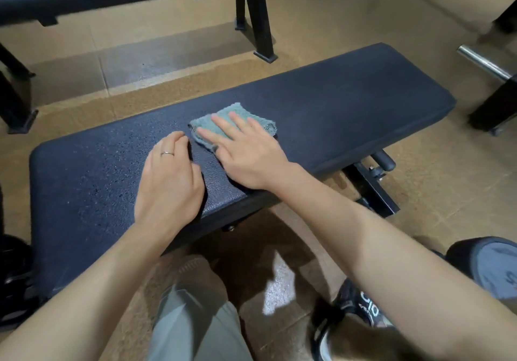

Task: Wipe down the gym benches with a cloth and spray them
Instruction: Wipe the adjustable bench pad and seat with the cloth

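On the black padded table, the right hand, its grip released, is pressing flat a folded grey-green cloth while the left hand is resting beside it loosely curled on nothing, so the cloth is likely risking bunching and missing the speckled end.

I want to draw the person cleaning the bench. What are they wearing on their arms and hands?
Both arms are bare, with no sleeves, gloves or watch in view. The left hand has one thin silver ring on a finger. The right hand has no ring that I can see.
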`<state>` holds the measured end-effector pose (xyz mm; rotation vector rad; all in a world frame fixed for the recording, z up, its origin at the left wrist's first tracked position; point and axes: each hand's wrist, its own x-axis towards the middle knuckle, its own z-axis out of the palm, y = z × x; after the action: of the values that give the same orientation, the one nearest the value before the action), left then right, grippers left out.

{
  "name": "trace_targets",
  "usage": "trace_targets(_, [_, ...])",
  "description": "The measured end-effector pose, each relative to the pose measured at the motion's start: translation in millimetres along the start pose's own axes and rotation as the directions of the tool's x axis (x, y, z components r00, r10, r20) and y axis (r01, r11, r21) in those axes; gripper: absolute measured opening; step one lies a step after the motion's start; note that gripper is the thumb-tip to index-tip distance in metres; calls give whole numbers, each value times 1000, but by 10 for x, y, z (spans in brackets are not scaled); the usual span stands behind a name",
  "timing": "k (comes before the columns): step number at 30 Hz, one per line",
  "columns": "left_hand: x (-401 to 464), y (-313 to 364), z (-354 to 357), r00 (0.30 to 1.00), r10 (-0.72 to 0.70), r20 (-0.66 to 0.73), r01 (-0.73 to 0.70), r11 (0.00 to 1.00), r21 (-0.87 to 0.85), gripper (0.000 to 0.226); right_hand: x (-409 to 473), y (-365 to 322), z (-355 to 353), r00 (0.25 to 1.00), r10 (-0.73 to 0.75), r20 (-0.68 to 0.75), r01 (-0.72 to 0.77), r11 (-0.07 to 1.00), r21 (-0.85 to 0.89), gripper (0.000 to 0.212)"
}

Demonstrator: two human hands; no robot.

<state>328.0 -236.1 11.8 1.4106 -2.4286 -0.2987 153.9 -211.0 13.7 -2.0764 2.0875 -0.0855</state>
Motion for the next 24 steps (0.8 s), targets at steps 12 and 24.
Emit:
trace_targets(12, [15, 21, 19, 1000, -2, 13, 1, 999, 38, 47, -436, -38, 133, 964, 200, -172, -201, 980, 13, 62])
trace_targets(24, [5, 39, -6, 999, 24, 23, -25, 998, 50, 54, -889, 438, 142, 825, 524, -210, -529, 848, 37, 61])
